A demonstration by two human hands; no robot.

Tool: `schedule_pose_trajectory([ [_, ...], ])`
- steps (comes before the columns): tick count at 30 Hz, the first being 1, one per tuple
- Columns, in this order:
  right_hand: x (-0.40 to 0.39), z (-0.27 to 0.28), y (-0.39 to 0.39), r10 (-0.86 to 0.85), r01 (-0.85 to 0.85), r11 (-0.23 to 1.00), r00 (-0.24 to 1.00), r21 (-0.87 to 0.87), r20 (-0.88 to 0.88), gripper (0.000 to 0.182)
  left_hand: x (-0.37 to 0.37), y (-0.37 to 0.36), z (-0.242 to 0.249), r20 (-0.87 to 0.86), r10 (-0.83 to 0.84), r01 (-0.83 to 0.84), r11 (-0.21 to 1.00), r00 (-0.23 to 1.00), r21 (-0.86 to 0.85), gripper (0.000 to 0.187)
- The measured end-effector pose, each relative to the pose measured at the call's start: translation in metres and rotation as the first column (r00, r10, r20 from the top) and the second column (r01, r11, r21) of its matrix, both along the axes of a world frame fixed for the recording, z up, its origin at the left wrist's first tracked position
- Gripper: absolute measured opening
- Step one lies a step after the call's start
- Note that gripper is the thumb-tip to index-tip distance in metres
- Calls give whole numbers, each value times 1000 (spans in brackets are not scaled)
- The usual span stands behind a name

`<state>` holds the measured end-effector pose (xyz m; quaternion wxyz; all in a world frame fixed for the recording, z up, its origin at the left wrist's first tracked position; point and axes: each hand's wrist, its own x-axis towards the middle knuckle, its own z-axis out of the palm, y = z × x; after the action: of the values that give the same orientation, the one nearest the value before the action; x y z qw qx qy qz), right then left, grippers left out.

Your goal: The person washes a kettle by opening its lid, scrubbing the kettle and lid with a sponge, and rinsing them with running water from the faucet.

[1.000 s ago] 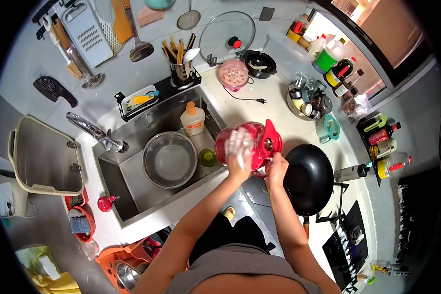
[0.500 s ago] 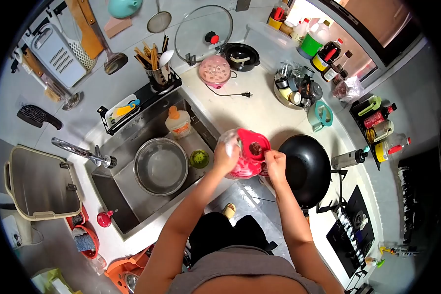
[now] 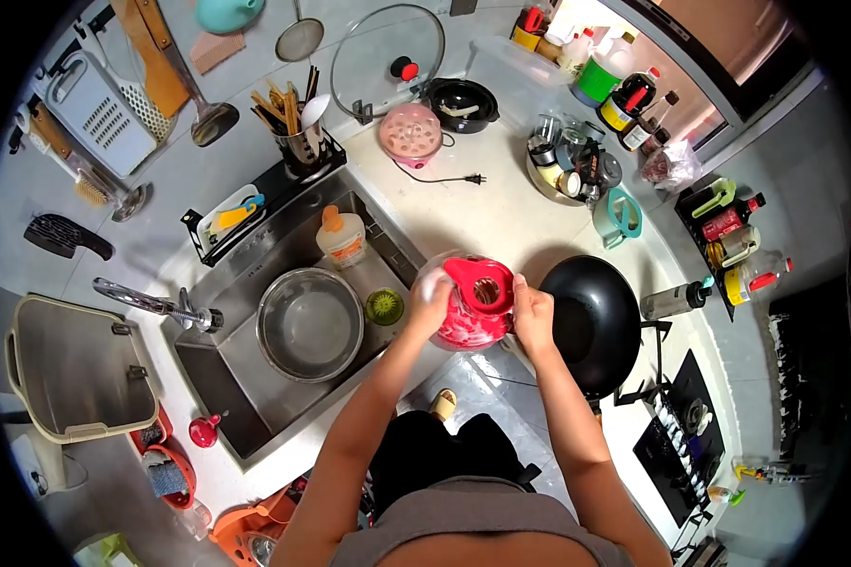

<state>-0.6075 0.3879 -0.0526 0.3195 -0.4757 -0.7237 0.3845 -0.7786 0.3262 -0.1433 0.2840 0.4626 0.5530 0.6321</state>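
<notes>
A red thermos jug with a red top stands upright at the counter's front edge, between the sink and the wok. My left hand presses a pale soapy cloth against the jug's left side. My right hand grips the jug's right side by its handle. Foam covers part of the jug's body.
A steel bowl, a soap bottle and a green scrubber sit in the sink. A black wok is right of the jug. Bottles, jars and a pink egg cooker crowd the back counter.
The jug has been tipped from lying sideways to upright, its open top now facing up. Both hands stayed on it, shifting slightly.
</notes>
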Motion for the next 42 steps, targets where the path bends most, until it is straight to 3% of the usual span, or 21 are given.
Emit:
schedule_pose_trajectory([
  [3, -3, 2, -4, -73, 71, 997, 996, 30, 53, 52, -19, 9, 18, -422, -280, 78, 897, 862, -434, 39],
  [5, -6, 8, -7, -120, 113, 990, 990, 83, 77, 52, -9, 3, 3, 91, -59, 73, 985, 994, -156, 40],
  [6, -7, 10, -8, -138, 126, 984, 986, 128, 93, 52, -2, -3, -8, 366, 0, 9, 1000, 931, -23, 40],
  [7, -9, 11, -9, -158, 139, 976, 982, 169, 106, 52, 5, -16, -2, 201, 83, -90, 996, 976, 28, 42],
  [8, -10, 11, -9, -155, 137, 977, 983, 166, 100, 52, 21, -22, 4, 451, 157, -180, 984, 879, 9, 35],
  [10, -12, 11, -9, -150, 134, 979, 984, 156, 95, 52, 19, -38, 27, 360, 135, -165, 985, 923, 51, 29],
  [12, -13, 10, -10, -127, 115, 986, 987, 121, 101, 51, 14, -28, 52, 631, 185, -250, 968, 753, 16, 26],
  [14, -17, 13, -13, -139, 123, 983, 983, 137, 119, 52, -7, -13, 74, 574, -60, -52, 983, 816, 177, 28],
  [15, -17, 14, -13, -136, 115, 983, 980, 143, 146, 52, -9, -6, 85, 310, -34, -18, 986, 950, 163, 29],
  [16, -17, 15, -14, -138, 120, 984, 981, 132, 137, 52, -16, 1, 86, 65, -188, 186, 982, 980, 38, 33],
  [18, -16, 18, -14, -144, 130, 985, 982, 112, 121, 52, -20, 0, 106, -293, -217, 168, 969, 931, -184, 35],
  [20, -17, 16, -13, -124, 103, 984, 982, 145, 144, 50, -31, 14, 104, -19, -338, 313, 890, 941, -330, 36],
  [22, -18, 13, -13, -116, 91, 984, 980, 154, 162, 49, -46, 25, 113, 89, -435, 419, 764, 896, -491, 36],
  [24, -18, 14, -15, -128, 109, 983, 984, 151, 126, 52, -42, 21, 150, 114, -373, 363, 711, 921, -603, 40],
  [27, -18, 16, -15, -139, 122, 982, 984, 146, 111, 54, -56, 25, 117, 282, -562, 627, 731, 778, -271, 45],
  [30, -16, 15, -13, -115, 96, 986, 983, 136, 142, 50, -51, 11, 127, 529, -535, 659, 750, 658, -61, 49],
  [34, -18, 14, -8, -23, 6, 987, 995, 163, 101, 48, -59, 23, 127, 272, -601, 659, 691, 752, -297, 46],
  [35, -17, 14, -6, -17, 1, 990, 994, 145, 110, 48, -61, 33, 135, 105, -654, 612, 623, 749, -488, 47],
  [38, -14, 12, -7, -18, 0, 992, 990, 128, 139, 48, -59, 49, 131, 94, -683, 616, 579, 724, -534, 41],
  [39, -16, 11, -9, -32, 8, 988, 988, 152, 151, 48, -50, 48, 125, -151, -573, 453, 759, 806, -467, 34],
  [42, -19, 9, -10, -43, 10, 981, 986, 195, 164, 49, -45, 51, 112, -375, -453, 333, 879, 809, -342, 28],
])
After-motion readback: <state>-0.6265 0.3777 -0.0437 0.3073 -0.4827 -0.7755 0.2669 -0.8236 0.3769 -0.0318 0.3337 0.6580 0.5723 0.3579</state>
